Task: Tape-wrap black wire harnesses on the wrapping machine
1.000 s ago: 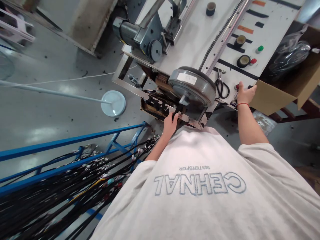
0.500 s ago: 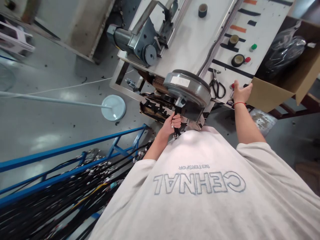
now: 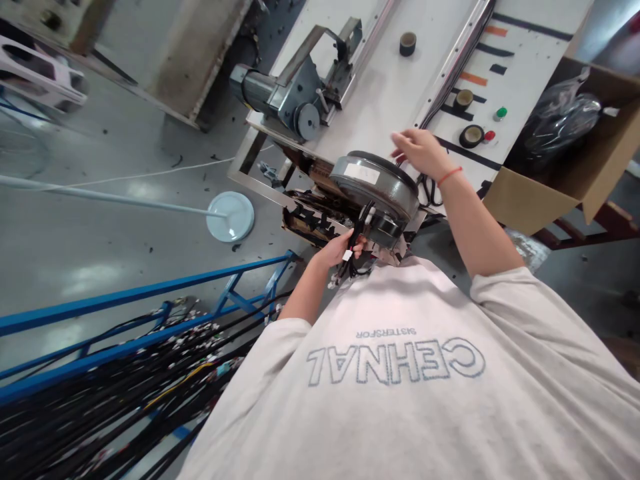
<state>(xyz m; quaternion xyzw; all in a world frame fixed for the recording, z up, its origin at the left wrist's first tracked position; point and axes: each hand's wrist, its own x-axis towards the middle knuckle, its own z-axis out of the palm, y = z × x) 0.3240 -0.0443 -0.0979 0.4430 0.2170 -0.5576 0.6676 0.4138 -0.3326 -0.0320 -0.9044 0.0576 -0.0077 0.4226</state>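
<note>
My left hand (image 3: 336,251) is closed around a black wire bundle (image 3: 356,235) with a small white tag, just below the round grey disc (image 3: 375,183) at the front of the white machine (image 3: 385,87). The bundle runs up toward the disc's lower edge. My right hand (image 3: 419,152) hovers over the disc's far right side, fingers loosely curled, with nothing visible in it. A red band sits on that wrist. Black scissors (image 3: 429,190) lie partly hidden behind my right forearm.
Rolls of black tape (image 3: 408,43) and green and red buttons (image 3: 501,113) sit on the machine top. An open cardboard box (image 3: 575,160) with black bagged items stands at right. A blue rack (image 3: 125,300) holding several black wire harnesses is at lower left. A white floor-stand base (image 3: 230,216) rests on the grey floor.
My right hand left the machine's right front edge and moved left over the disc. My left hand closed on the wire bundle and pulled it down from under the disc.
</note>
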